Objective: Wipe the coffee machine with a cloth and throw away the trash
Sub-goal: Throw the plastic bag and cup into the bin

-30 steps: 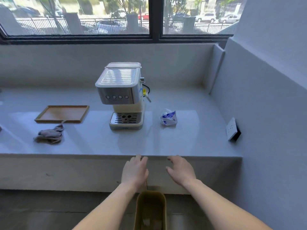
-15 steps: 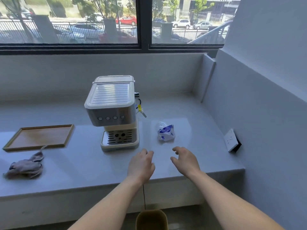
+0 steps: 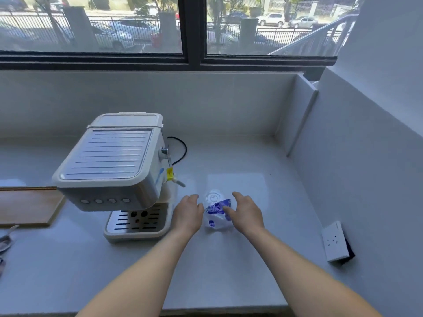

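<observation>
**2 open hands flank the crumpled wrapper**

At the far left edge lies a grey cloth point(image 3: 5, 242), mostly cut off, just in front of a wooden tray point(image 3: 27, 208). The coffee machine point(image 3: 119, 172) stands on the white counter point(image 3: 229, 271), its 4 buttons and drip grate facing the person. Beside its base the left hand point(image 3: 187, 213) hovers with fingers loosely spread, holding nothing. The crumpled blue-and-white wrapper point(image 3: 217, 213) lies between the hands, its long axis running away from the person. The right hand point(image 3: 246, 212) is open, thumb touching the wrapper. A wall socket point(image 3: 335, 241) sits at right.
</observation>
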Demonstrator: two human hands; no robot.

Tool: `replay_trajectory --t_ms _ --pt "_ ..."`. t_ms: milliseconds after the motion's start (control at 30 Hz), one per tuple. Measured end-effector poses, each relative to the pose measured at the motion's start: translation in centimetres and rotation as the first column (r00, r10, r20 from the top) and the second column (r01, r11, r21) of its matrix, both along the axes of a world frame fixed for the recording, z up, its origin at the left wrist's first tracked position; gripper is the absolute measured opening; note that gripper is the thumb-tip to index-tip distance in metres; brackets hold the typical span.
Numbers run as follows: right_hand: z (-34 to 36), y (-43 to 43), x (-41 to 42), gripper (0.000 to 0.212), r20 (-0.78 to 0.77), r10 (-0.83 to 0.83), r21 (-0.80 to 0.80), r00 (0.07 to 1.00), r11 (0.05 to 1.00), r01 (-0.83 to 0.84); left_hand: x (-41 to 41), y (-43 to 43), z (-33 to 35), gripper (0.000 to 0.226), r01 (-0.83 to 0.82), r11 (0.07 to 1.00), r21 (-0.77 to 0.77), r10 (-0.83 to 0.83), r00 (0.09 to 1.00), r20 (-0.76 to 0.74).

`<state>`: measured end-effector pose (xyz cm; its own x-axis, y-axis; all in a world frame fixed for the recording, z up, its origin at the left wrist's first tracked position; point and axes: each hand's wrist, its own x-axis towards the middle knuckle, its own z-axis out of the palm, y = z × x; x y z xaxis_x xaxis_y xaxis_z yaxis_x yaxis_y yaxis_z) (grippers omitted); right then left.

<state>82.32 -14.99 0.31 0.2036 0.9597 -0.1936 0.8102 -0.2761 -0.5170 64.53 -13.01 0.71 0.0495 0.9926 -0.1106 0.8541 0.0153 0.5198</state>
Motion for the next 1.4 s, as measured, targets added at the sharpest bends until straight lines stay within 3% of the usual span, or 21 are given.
replay_trajectory --t_ms 133,300,467,633,733,767,800,833,967,1100,1200,1300,1400 --pt "-1.8 2.5 0.4 0.061 -0.038 0.111 -0.073 0.993 0.991 -0.114 1.4 3.9 -0.8 0.04 -0.076 0.997 -0.033 0.077 0.997 0.027" --pt "-3.2 3.3 2.0 0.024 -0.036 0.164 -0.02 0.986 0.986 -0.164 2.5 6.8 -2.1 0.049 -0.113 0.986 -0.126 0.119 0.992 0.042" --pt "-3.0 3.2 4.5 0.023 -0.007 0.141 0.051 0.99 0.989 -0.14 4.1 7.7 -3.5 0.057 -0.152 0.968 -0.198 0.168 0.984 0.064" --pt "-2.4 2.6 6.2 0.027 0.017 0.118 0.056 0.993 0.991 -0.119 5.1 7.6 -4.6 0.039 -0.166 0.965 -0.203 0.175 0.984 0.026" --pt "-2.1 2.1 6.9 0.028 0.03 0.094 0.048 0.995 0.994 -0.095 5.2 7.2 -4.2 0.014 -0.188 0.957 -0.222 0.202 0.979 0.042" --pt "-2.1 2.0 6.9 0.028 0.036 0.089 0.046 0.995 0.995 -0.091 5.2 6.8 -3.8 0.011 -0.169 0.961 -0.22 0.18 0.983 0.032" --pt "-2.0 1.8 7.0 0.029 0.04 0.085 0.044 0.996 0.995 -0.087 5.1 6.7 -4.1 0.03 -0.178 0.964 -0.197 0.182 0.983 0.003" --pt "-2.0 1.6 7.0 0.029 0.042 0.082 0.043 0.996 0.996 -0.083 4.9 6.5 -3.8 0.009 -0.152 0.966 -0.207 0.15 0.988 -0.025" --pt "-1.7 0.9 6.8 0.029 0.051 0.068 0.047 0.996 0.996 -0.071 4.9 5.2 -3.5 0.02 -0.103 0.971 -0.216 0.102 0.995 -0.015" --pt "-1.7 -0.1 6.6 0.028 0.041 0.036 0.064 0.999 0.997 -0.038 5.8 3.6 -4.0 0.062 0.066 0.97 -0.236 -0.083 0.994 -0.065" --pt "-1.8 -1.2 6.8 0.027 0.053 0.016 0.054 0.998 0.998 -0.019 5.9 2.6 -4.3 0.059 0.225 0.939 -0.261 -0.257 0.961 -0.097" --pt "-1.8 -2.2 7.6 0.026 0.076 0.002 0.048 0.997 0.999 -0.006 4.8 1.9 -4.3 0.061 0.292 0.906 -0.307 -0.312 0.95 -0.017" --pt "-1.4 -2.7 8.1 0.024 0.071 -0.014 0.048 0.997 0.999 0.01 3.4 1.4 -3.7 0.09 0.37 0.855 -0.363 -0.429 0.898 -0.096"
